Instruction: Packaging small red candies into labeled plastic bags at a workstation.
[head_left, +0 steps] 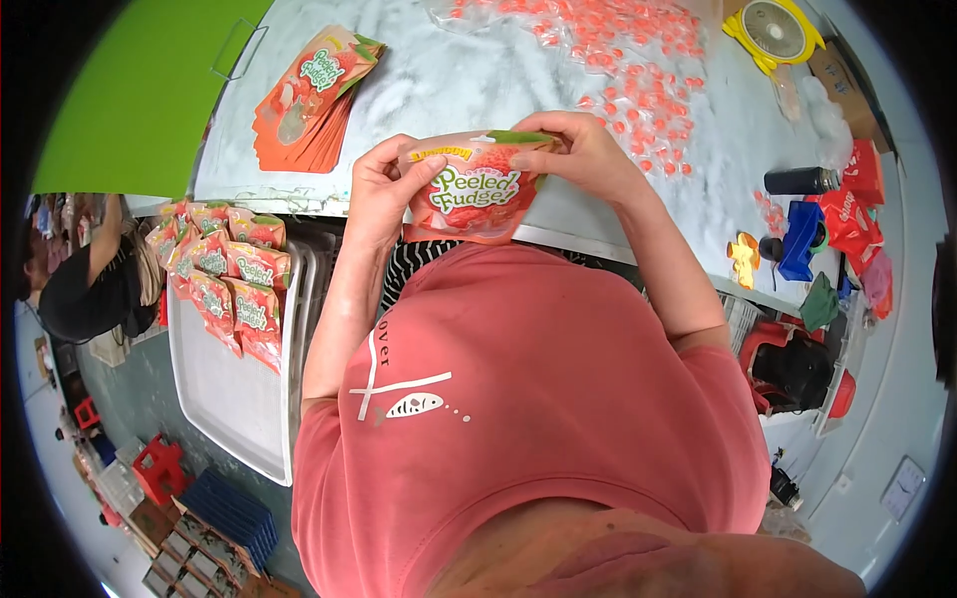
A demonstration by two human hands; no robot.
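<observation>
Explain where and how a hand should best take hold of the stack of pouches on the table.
Probably by the right edge, pinched top and bottom, coming from the near right: the stack of pouches lies on the table with its layers fanned on that side. The left hand is nearest but holds another pouch.

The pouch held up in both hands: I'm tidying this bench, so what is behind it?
Above the pouch the pale tabletop shows; below it, striped cloth. Whatever lies directly behind its printed front is covered, including parts of the left hand and right hand.
</observation>
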